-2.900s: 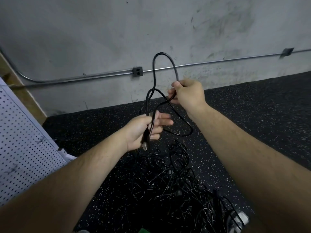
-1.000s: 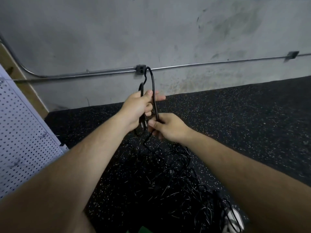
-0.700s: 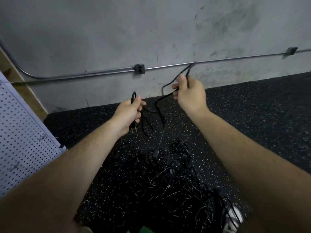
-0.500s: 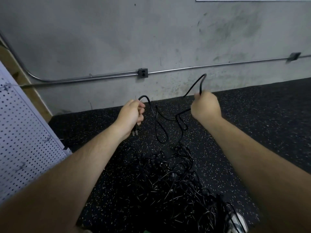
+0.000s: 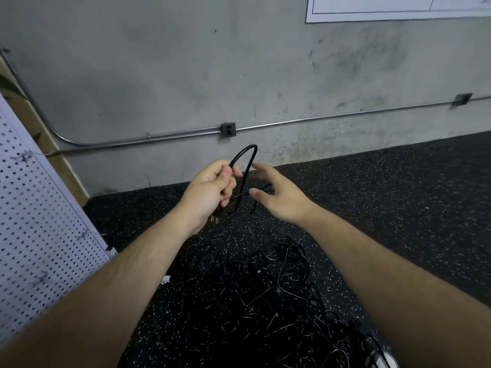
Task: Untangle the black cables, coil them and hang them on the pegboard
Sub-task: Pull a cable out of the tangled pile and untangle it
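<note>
My left hand grips a black cable whose loop arches above the fist; its plug pokes out under the wrist. My right hand hovers just to the right of that loop with fingers spread and blurred, and a strand of the cable runs past its fingertips. I cannot tell whether it touches the strand. A tangled pile of black cables lies on the floor below both arms. The white pegboard leans at the left edge.
Dark speckled rubber flooring runs up to a grey concrete wall with a metal conduit and an outlet box. A white shoe tip shows at the bottom right. A wooden post stands behind the pegboard.
My right hand has let go of the cable, opened and come in toward my left hand. The cable's loops now gather at my left fist.
</note>
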